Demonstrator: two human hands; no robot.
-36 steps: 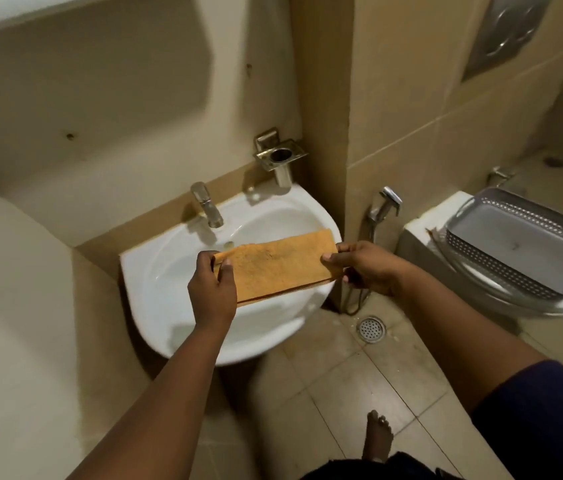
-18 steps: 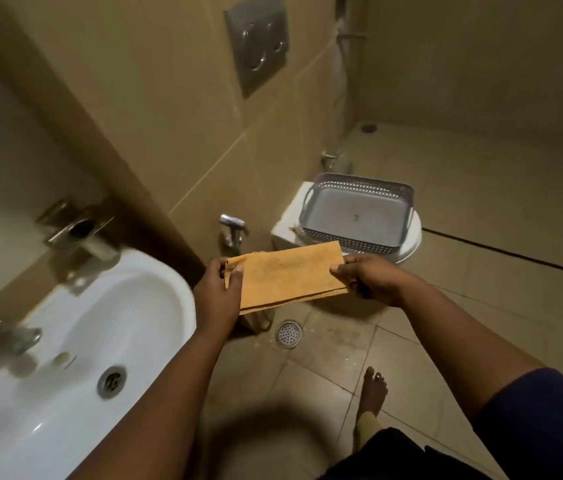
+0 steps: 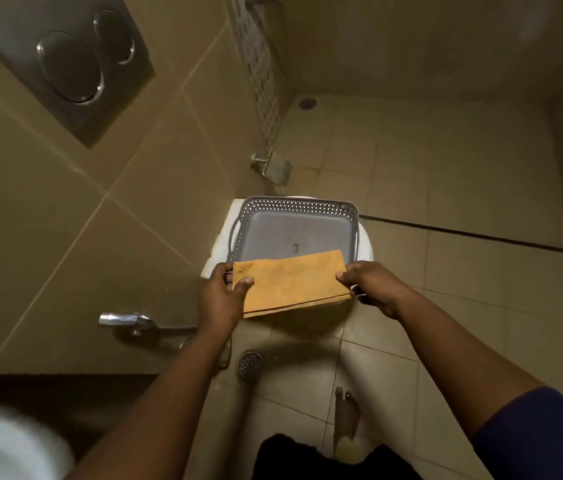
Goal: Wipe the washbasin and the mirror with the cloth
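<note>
Head view: both hands hold the folded orange cloth [image 3: 290,284] taut, left hand [image 3: 223,299] pinching one short end w/ thumb on top, right hand [image 3: 372,287] the other. Held flat just over the grey basket [image 3: 295,206] on the toilet, prob. to lay it in neatly. Washbasin [image 3: 3,445] sits bottom-left, well apart.

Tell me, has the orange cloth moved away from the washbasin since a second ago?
Yes. The cloth, held by both hands, has gone from over the washbasin rightward to just in front of the grey basket on the toilet.
</note>
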